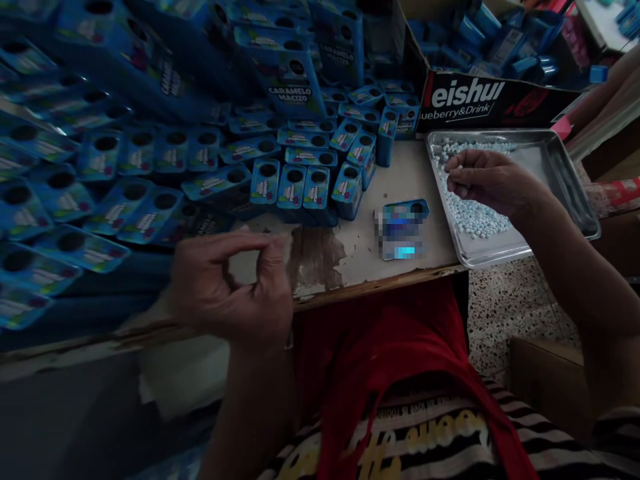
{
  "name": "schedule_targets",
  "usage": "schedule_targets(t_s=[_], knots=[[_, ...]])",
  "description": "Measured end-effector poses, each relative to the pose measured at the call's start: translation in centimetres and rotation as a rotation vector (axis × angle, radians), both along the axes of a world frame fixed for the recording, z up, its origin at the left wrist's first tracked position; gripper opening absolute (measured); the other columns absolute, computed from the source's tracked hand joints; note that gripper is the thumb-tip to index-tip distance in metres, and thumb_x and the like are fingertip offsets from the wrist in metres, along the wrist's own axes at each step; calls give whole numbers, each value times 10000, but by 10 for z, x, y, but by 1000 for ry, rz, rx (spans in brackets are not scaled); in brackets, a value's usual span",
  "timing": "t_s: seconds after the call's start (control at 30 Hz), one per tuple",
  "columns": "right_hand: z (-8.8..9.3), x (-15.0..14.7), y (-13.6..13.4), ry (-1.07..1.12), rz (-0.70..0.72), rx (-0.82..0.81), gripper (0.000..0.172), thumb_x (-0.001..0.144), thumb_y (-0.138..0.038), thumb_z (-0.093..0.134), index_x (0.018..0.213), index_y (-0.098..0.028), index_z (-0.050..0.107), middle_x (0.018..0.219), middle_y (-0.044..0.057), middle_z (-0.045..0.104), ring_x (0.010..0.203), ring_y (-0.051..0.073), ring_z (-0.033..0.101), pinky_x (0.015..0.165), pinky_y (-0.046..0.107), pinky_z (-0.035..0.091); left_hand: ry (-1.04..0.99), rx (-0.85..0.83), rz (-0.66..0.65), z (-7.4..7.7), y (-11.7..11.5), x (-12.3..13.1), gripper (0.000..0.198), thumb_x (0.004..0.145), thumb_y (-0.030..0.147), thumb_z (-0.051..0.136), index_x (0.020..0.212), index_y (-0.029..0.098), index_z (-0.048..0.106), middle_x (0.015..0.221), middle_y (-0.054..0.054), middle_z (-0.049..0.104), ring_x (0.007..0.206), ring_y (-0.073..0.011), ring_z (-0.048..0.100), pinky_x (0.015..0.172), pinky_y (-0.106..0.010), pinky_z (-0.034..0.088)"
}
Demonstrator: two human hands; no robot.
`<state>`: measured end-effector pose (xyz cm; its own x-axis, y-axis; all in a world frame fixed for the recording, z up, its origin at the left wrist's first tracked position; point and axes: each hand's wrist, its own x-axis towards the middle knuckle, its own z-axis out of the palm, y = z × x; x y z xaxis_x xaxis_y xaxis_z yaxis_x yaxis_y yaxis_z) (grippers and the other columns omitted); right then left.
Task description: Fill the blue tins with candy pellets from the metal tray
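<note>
— What do we have at the edges?

— We look down on a worn worktop [360, 257] whose front edge is chipped and peeling. At its right end a metal tray [565, 173] juts past that edge, over speckled floor [515, 307].

— And our hands?

— Our right hand [487, 180] hovers over the tray, fingertips bunched together just above a drift of small pale blue candies [473, 217] along the tray's left side. We cannot tell whether it holds any. Our left hand [235, 287] is at the front edge, thumb and forefinger pressed into a ring, with nothing visible between them.

— Where is there room?

— Only in a bare strip between the two hands. One small blue box [403, 227] lies flat there, just left of the tray.

— What crowds us?

— Stacks of blue candy boxes [295, 183] fill the left and back of the worktop, leaning close over the left hand. Behind the tray stands a cardboard carton [480, 100] holding more blue packs. Red cloth [400, 333] covers our lap below the edge.
</note>
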<state>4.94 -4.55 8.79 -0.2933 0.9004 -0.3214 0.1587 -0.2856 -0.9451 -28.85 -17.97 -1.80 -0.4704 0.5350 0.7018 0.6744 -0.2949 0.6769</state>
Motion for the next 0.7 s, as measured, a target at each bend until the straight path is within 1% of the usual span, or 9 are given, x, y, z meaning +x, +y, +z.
schedule_targets(t_s=[0.1,0.17,0.2,0.27,0.33,0.4,0.53,0.6,0.7], knots=[[-5,4,3,33,-11,36,209,919,-99,885,936,-187,696,746,-25,675,591,84,596,526,187,443,71,-28,-68,-5,-2,11,185,967,382,810,928,213,744,901,-56,764,907,-234,763,860,-407,626],[-8,8,5,22,-15,68,234,912,-118,901,956,-206,689,747,-36,663,602,90,595,525,192,438,79,-75,-139,-9,-3,23,159,981,354,811,1030,214,753,958,-46,778,924,-220,773,882,-392,631],[-10,12,7,6,-15,86,242,910,-121,904,962,-214,687,747,-39,660,608,92,594,527,194,439,61,-112,-179,-11,-4,30,198,976,355,821,1099,220,745,977,-35,779,931,-214,778,906,-392,639],[-13,22,9,-29,-29,122,270,894,-112,917,962,-222,679,745,-40,659,619,97,596,533,202,449,-8,-221,-270,-17,-3,44,349,954,366,847,1245,233,706,1034,-26,782,978,-213,791,973,-402,655],[-17,36,12,-53,-65,157,299,874,-93,930,947,-221,670,740,-34,662,625,102,599,543,214,462,-67,-317,-364,-25,-1,55,476,921,359,873,1334,242,667,1103,-36,783,1048,-218,795,1024,-402,664],[-22,51,14,-71,-100,189,308,860,-82,935,924,-217,666,729,-27,669,616,100,588,539,217,459,-119,-371,-437,-33,4,63,547,897,325,885,1379,241,639,1173,-53,775,1101,-218,788,1047,-396,670],[-32,73,20,-121,-119,250,249,864,-94,913,890,-210,694,712,-13,693,579,87,531,507,203,406,-225,-390,-497,-48,18,71,627,883,281,891,1428,254,583,1274,-71,746,1127,-214,778,1059,-409,677],[-36,79,22,-129,-113,289,201,880,-110,890,884,-205,713,701,0,703,570,83,511,506,201,387,-260,-375,-516,-53,24,74,655,873,267,897,1440,258,569,1296,-80,739,1122,-213,776,1051,-408,680],[-43,83,27,-114,-116,336,125,899,-142,857,903,-189,742,689,14,713,547,73,475,507,204,362,-280,-380,-526,-57,29,81,670,863,264,901,1442,258,564,1297,-86,735,1141,-224,773,1054,-415,680]])
